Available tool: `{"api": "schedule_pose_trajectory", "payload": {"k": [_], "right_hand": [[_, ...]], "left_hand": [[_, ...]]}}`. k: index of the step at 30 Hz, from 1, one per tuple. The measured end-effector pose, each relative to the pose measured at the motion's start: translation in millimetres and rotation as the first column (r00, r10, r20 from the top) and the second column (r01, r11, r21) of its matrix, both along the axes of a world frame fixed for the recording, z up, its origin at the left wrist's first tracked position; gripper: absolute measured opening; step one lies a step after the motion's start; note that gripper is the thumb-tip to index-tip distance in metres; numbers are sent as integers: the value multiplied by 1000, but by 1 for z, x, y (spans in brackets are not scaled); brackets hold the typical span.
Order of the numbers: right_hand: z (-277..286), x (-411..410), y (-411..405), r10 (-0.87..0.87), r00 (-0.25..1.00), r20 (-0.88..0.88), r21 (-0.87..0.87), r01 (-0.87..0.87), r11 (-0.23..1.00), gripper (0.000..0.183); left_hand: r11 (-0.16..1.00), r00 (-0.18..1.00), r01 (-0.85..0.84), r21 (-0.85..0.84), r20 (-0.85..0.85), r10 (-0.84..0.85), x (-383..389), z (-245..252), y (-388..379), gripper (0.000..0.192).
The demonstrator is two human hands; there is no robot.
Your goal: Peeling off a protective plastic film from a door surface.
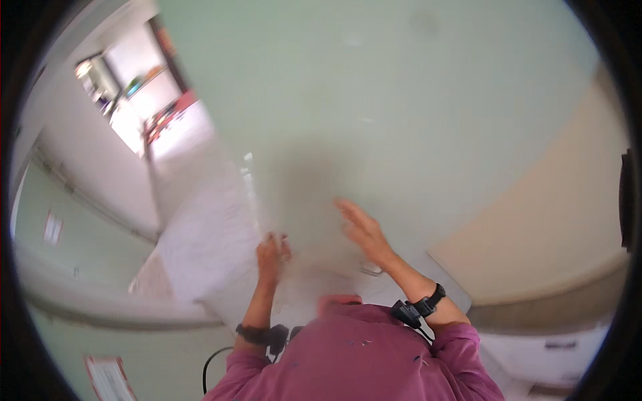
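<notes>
Facing me is a large pale green panel (381, 110), smooth and slightly shiny. My right hand (365, 231) is raised before it, fingers stretched out and somewhat apart, with nothing seen in it. Whether it touches the panel cannot be made out. Lower and to the left, my left hand (271, 255) is near the panel's left edge with its fingers partly curled. Blur hides whether something small is between those fingers. A small metal loop (371, 269), perhaps a handle, shows beside my right wrist.
Left of the panel, a pale floor (200, 240) leads to a bright doorway (130, 115) with blurred objects beyond. A beige wall (541, 210) is on the right. Pale green surfaces with a paper notice (108, 378) are at lower left. A black cable (208, 366) hangs by my left arm.
</notes>
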State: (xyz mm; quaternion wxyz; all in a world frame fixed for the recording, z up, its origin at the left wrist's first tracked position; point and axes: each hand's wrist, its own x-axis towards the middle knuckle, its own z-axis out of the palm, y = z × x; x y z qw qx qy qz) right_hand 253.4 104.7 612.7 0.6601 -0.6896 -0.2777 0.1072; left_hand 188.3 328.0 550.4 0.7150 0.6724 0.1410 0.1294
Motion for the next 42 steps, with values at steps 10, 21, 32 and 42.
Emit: {"api": "schedule_pose_trajectory", "payload": {"k": [10,21,32,42], "right_hand": [[36,46,82,146,989,-24,-70,-147,987,50],[5,26,48,-246,896,371,176,192,965,51],[46,58,114,213,918,-334,338,-94,936,55],[67,65,167,210,902,-377,357,-68,932,35]], "left_hand": [[955,997,-39,-294,52,57,8,-42,25,20],[949,999,-38,-312,0,40,-27,15,21,24],[910,984,-144,-390,37,171,-30,9,17,23],[908,956,233,348,-251,-150,-6,-82,15,40]]}}
